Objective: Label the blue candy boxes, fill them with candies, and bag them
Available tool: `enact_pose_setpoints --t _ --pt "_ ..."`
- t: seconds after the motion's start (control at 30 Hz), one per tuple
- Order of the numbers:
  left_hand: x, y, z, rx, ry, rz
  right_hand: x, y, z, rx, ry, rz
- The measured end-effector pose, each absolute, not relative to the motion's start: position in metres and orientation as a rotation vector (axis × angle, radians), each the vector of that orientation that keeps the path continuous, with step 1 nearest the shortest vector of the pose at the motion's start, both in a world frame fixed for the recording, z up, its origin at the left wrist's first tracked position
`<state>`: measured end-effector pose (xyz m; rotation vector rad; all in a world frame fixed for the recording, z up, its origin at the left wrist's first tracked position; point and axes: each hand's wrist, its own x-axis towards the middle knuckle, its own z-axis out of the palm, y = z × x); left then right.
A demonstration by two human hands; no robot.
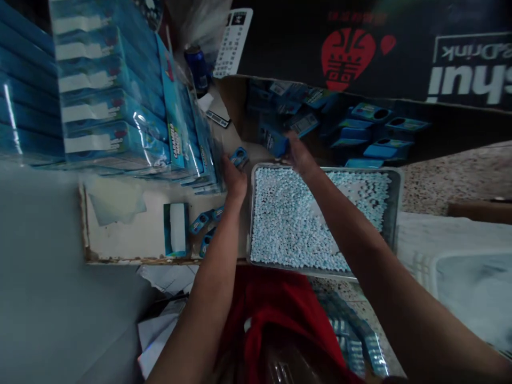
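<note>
My left hand (235,178) is closed around a small blue candy box (239,157) with a dark oval on its face, beside the tray's left end. My right hand (299,153) grips another small blue box (272,141) at the opening of a large dark carton (288,48). Inside that carton lie many similar blue boxes (370,113), partly in shadow. Under my right forearm is a metal tray (396,213) filled with small pale blue and white candies (296,224).
Plastic-wrapped stacks of blue cartons (116,106) rise at the left. An open blue display box (176,229) and several small blue boxes (200,221) lie on the table (124,240). A blue can (197,66) stands behind. A white plastic bin (472,261) is at right.
</note>
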<state>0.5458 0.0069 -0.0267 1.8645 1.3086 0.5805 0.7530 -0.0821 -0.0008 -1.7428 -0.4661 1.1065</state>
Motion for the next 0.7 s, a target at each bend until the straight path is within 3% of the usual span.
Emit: enact_pose_setpoints --t 0.2,0.33,0.5,0.7 --pt "0.524 -0.039 0.044 2.194 0.905 0.485 0.723 -0.177 0.034 -1.234 0.273 1.532" --pt "0.517 -0.068 0.072 2.345 0.533 0.129 0.688 -0.226 0.047 -1.326 0.366 1.545" --pt "0.528 -0.09 0.046 2.267 0.296 -0.198 0.655 -0.254 0.057 -1.558 0.125 1.446" --pt "0.511 -0.11 0.023 1.808 0.598 -0.087 0.651 -0.286 0.061 -1.546 -0.173 1.329"
